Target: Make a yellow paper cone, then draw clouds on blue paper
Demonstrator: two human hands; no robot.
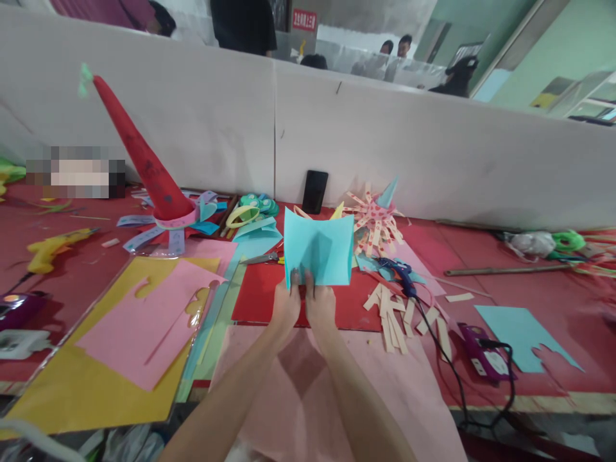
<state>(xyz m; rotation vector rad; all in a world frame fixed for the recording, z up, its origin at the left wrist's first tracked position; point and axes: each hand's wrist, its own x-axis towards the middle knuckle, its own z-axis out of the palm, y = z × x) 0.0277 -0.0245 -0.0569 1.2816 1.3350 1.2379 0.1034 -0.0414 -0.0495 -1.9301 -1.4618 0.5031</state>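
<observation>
A light-blue sheet of paper (332, 247) is held up, slightly curved, above the red board (356, 307). My left hand (287, 301) pinches its lower edge left of the middle. Close beside it, my right hand (320, 300) grips the same edge, thumb on the near face. The other fingers are hidden behind the paper. Just left of the sheet lie scissors (262, 258) with a yellow-marked handle. Pale paper strips (392, 321) are scattered to the right, below a blue glue gun (403, 274).
A tall red cone (144, 151) with paper strips stands at left, near a yellow glue gun (52, 249). Pink paper (144, 333) lies over yellow sheets. A black phone (315, 191) leans on the white partition (216, 128). A purple power box (484, 353) with a cord sits at right.
</observation>
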